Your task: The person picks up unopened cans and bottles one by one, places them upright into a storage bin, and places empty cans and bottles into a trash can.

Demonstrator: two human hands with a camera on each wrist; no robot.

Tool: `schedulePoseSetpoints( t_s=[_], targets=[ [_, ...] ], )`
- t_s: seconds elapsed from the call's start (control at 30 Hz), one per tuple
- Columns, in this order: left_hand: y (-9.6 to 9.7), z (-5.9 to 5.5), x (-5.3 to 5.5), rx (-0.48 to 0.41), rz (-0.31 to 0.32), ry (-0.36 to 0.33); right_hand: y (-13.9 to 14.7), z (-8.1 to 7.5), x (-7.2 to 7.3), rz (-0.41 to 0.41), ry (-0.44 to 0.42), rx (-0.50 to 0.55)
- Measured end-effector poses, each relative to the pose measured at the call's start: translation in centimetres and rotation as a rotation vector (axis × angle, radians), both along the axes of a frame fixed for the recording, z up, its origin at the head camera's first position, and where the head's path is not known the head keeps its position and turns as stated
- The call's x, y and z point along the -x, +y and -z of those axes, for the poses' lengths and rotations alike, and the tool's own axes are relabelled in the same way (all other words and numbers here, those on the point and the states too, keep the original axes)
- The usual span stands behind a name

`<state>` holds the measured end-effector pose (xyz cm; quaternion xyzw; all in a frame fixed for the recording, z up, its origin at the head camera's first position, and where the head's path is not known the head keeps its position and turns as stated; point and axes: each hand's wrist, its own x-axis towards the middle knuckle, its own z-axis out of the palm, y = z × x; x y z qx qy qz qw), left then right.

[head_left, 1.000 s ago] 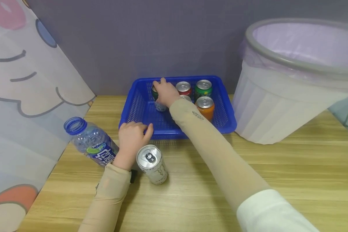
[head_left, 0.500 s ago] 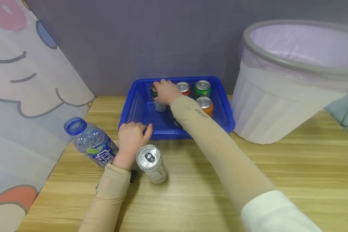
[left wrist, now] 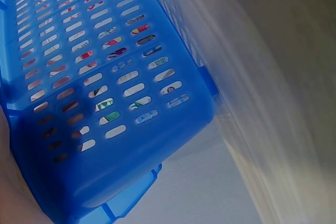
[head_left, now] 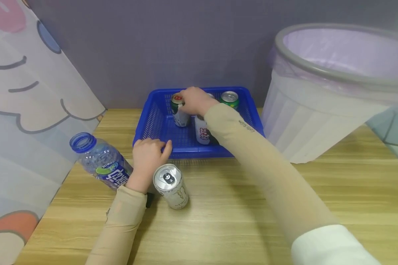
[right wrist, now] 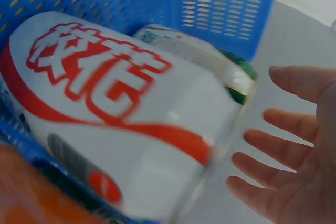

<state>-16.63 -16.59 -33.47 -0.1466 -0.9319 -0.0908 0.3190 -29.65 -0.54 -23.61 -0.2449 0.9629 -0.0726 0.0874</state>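
Note:
At the front left corner of the blue basket my left hand grips the rim, with its fingers curled over it. The left wrist view has the basket's slotted side and a bit of this hand at the left edge. My right hand is over the basket. Its fingers are spread and hold nothing, beside the tops of two cans. One is a white can with red lettering. Behind that stands a green and white can. A green can stands at the basket's back right.
A white trash bin with a lined mouth stands right of the basket. On the table's left is a capless plastic bottle. A pale drink can stands by my left wrist. A grey wall rises behind.
My right hand has let go of the green and white can and shifted right, baring it and the white can with red lettering. The left hand keeps its hold on the rim.

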Motion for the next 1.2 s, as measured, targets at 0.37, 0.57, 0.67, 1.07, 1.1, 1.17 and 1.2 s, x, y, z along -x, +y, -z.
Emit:
schedulePoseSetpoints(
  t_s=[0.37,0.57,0.67,1.07,1.1,1.17,1.2],
  targets=[
    [-0.1,0.1,0.5,0.003,-0.019,-0.048,3.3,-2.8,-3.1,-0.075,-0.049,-0.042],
    [-0.2,0.2,0.6,0.000,-0.014,-0.035,6.1,-2.7,-5.3,-0.118,-0.068,-0.093],
    [-0.3,0.1,0.6,-0.001,-0.013,-0.034,7.5,-2.5,-6.4,-0.150,-0.058,-0.105],
    [-0.6,-0.1,0.6,0.005,-0.024,-0.055,12.0,1.7,-8.8,-0.185,-0.053,0.028],
    [-0.7,0.0,0.5,0.005,-0.026,-0.060,12.3,2.0,-9.0,-0.189,-0.049,0.042],
    [-0.8,0.0,0.5,0.004,-0.030,-0.069,12.8,2.7,-9.1,-0.183,-0.045,0.073],
    [-0.9,0.0,0.5,0.004,-0.032,-0.072,13.0,3.0,-9.2,-0.182,-0.035,0.086]
  ],
)
